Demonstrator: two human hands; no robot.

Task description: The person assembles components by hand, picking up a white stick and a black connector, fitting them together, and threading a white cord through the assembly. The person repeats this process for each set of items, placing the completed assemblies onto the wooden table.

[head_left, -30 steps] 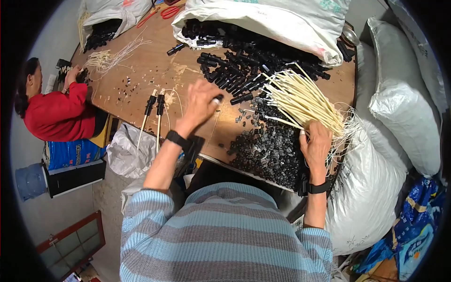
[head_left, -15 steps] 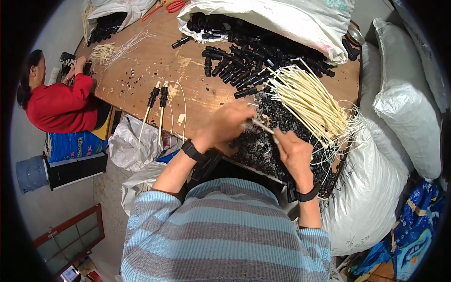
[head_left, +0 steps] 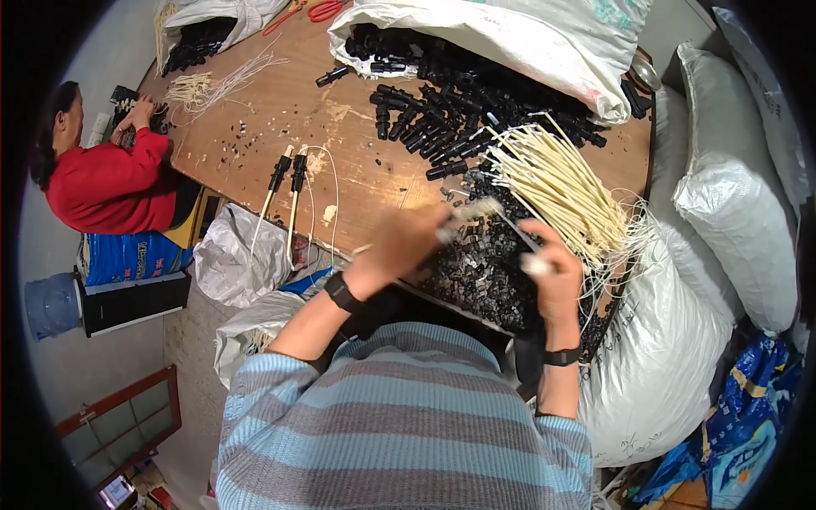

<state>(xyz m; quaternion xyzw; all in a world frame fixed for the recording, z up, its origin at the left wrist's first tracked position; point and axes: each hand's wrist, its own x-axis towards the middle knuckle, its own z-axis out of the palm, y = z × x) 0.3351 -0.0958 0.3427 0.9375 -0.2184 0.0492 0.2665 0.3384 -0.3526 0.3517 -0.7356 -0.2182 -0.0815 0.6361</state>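
Left hand (head_left: 404, 242) and right hand (head_left: 557, 265) over the near edge of the bench (head_left: 365, 157), a thin pale strip (head_left: 519, 232) between them.
Fingers of both are bent but blurred; I cannot tell whether either grips the strip. Small black pieces (head_left: 480, 291) lie below, cream sticks (head_left: 561, 183) toward the right edge, black connectors (head_left: 425, 119) farther back.

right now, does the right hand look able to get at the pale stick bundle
Probably yes: the right hand is close to the pale stick bundle, and nothing visible blocks the way, though it seems to be holding a thin strip, blurred here.
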